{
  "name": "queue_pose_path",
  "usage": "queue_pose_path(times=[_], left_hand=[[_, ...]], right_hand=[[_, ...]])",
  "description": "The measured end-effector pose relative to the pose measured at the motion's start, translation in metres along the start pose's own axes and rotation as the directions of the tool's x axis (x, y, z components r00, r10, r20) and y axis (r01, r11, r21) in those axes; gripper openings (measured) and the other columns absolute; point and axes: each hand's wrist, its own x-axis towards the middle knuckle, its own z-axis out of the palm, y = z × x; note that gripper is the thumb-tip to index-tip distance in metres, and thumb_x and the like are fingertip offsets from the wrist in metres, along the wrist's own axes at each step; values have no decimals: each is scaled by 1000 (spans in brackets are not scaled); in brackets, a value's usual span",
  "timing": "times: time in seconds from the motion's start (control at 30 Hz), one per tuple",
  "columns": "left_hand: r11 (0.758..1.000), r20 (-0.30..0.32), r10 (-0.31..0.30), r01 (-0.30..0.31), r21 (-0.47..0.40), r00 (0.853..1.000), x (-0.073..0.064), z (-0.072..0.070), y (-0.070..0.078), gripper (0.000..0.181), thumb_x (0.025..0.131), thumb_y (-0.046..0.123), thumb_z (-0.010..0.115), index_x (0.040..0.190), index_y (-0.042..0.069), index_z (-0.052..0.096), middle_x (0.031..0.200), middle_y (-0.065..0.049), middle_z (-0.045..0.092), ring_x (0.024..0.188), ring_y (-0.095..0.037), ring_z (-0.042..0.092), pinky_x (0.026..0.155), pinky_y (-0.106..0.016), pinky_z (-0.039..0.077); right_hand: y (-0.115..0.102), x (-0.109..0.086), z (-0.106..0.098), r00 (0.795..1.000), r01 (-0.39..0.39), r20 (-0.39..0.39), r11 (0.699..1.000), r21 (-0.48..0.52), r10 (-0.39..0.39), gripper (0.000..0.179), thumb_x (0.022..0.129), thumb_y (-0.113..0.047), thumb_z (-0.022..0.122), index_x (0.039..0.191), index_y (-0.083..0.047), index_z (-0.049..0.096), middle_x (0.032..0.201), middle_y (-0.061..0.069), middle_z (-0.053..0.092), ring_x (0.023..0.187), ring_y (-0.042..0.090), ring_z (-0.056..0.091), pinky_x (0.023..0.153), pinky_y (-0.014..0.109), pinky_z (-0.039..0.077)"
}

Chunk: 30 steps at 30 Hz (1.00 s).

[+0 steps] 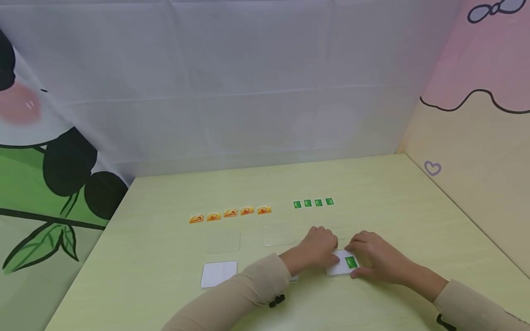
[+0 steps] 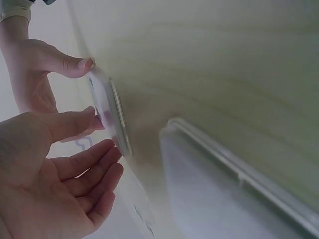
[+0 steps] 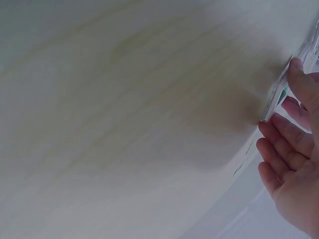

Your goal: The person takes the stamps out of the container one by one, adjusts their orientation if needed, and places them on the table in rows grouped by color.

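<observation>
A flat white box [image 1: 341, 268] with a clear rim lies on the table at right of centre, a green square sticker [image 1: 351, 262] on its right part. My left hand [image 1: 316, 248] pinches its left end, thumb on the top and fingertips at the far edge. At the other end, my right hand [image 1: 378, 257] grips the box, thumb at the near corner and fingers at the far one. Seen from the left wrist, the box [image 2: 110, 107] sits between both hands, with another white box [image 2: 209, 189] nearer the camera.
Another white box [image 1: 218, 274] lies at left; my left sleeve [image 1: 252, 285] mostly hides one between. Clear rounded lids [image 1: 223, 242] lie in a row behind. Farther back are several orange stickers [image 1: 230, 213] and several green stickers [image 1: 318, 202]. A white cloth [image 1: 256, 92] hangs at the rear.
</observation>
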Motion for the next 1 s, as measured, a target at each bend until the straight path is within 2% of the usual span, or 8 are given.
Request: queue_pose_path(times=[0.13, 0.33, 0.57, 1.0], left_hand=[[1000, -2, 2, -2, 8, 1000, -1, 1, 5, 20, 89, 40, 64, 91, 20, 67, 79, 8, 56, 77, -9, 43, 74, -23, 32], [999, -22, 8, -7, 38, 1000, 1, 6, 10, 22, 90, 42, 63, 91, 20, 65, 78, 8, 54, 77, -9, 43, 75, -23, 33], [998, -49, -51, 53, 35, 998, 4, 8, 18, 27, 88, 46, 64, 96, 21, 68, 80, 7, 55, 80, -10, 43, 79, -24, 35], [991, -111, -110, 118, 64, 988, 4, 14, 31, 42, 82, 59, 64, 98, 21, 65, 77, 8, 53, 78, -9, 41, 80, -24, 33]], right_hand=[[0, 0, 0, 1000, 11, -17, 1000, 2, -11, 47, 65, -40, 85, 99, -12, 69, 94, -8, 64, 89, 9, 55, 80, 34, 49], [0, 0, 1, 999, 19, -30, 1000, 4, -19, 47, 65, -41, 85, 99, -12, 69, 94, -8, 64, 89, 9, 55, 80, 34, 49], [2, 0, 2, 999, 30, -45, 1000, -2, -30, 49, 64, -40, 85, 99, -10, 69, 95, -7, 65, 91, 11, 57, 80, 35, 50], [2, 0, 1, 998, 36, -49, 999, 16, -35, 48, 64, -41, 85, 96, -11, 68, 95, -6, 65, 90, 13, 59, 79, 36, 50]])
